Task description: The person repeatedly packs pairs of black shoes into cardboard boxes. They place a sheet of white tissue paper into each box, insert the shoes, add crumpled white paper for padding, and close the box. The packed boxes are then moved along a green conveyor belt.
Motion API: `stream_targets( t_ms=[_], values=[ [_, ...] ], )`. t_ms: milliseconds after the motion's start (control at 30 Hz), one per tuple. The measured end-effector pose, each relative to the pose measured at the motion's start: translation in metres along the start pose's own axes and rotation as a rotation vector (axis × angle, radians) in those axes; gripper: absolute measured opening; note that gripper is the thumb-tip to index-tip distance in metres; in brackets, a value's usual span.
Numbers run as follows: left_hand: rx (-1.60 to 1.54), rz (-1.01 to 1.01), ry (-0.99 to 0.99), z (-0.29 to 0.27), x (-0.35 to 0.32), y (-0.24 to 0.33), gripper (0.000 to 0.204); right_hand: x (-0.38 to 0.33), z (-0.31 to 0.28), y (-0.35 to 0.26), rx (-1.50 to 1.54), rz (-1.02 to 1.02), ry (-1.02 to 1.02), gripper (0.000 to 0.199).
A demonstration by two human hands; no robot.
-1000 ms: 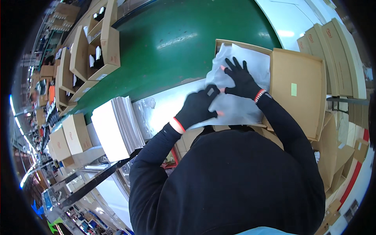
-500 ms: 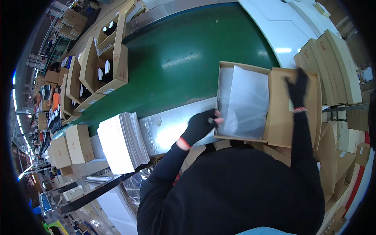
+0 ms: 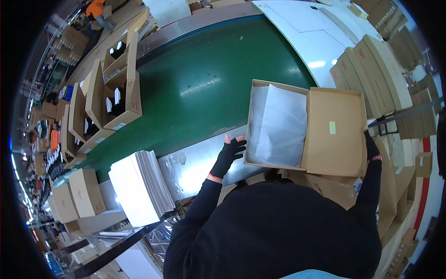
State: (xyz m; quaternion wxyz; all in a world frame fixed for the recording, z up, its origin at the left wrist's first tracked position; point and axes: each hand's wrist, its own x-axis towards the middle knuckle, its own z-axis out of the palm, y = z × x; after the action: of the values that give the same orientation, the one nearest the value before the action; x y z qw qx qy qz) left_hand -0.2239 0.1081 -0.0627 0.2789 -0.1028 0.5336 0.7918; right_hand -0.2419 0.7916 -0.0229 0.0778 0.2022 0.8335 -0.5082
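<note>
Gripping the open cardboard box (image 3: 334, 135) — left hand (image 3: 231, 152) fingers spread, right hand (image 3: 371, 148) half-hidden, grip unclear.

An open brown cardboard box (image 3: 304, 128) sits at the near edge of the green belt, just ahead of the person, its hinged lid (image 3: 335, 132) folded flat out to the right with the plain inside facing up and a small pale green sticker near its middle. The tray part on the left is lined with white tissue paper (image 3: 278, 125), one sheet lying creased and slightly lifted across the bottom so nothing beneath it shows. The box lies level, its long sides running near to far.
</note>
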Motion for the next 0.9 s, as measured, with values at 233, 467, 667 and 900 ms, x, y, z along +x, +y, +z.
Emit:
stream_targets(
  t_ms=[233,467,667,900],
  values=[
    [-0.071,-0.001,-0.109,-0.014,-0.007,0.03,0.096,-0.114,0.22,-0.239,0.336,-0.262,-1.003,0.084],
    [0.795,0.332,-0.002,0.0,0.027,-0.024,0.095,-0.014,0.315,-0.118,-0.268,-0.809,0.007,0.022],
    [0.589,0.383,-0.164,-0.018,0.03,-0.022,0.091,0.001,0.32,0.118,0.686,-0.042,-0.395,0.044],
    [0.506,0.065,-0.225,-0.057,-0.023,0.01,0.086,-0.093,0.392,-0.019,0.818,0.012,-0.337,0.069]
  ],
)
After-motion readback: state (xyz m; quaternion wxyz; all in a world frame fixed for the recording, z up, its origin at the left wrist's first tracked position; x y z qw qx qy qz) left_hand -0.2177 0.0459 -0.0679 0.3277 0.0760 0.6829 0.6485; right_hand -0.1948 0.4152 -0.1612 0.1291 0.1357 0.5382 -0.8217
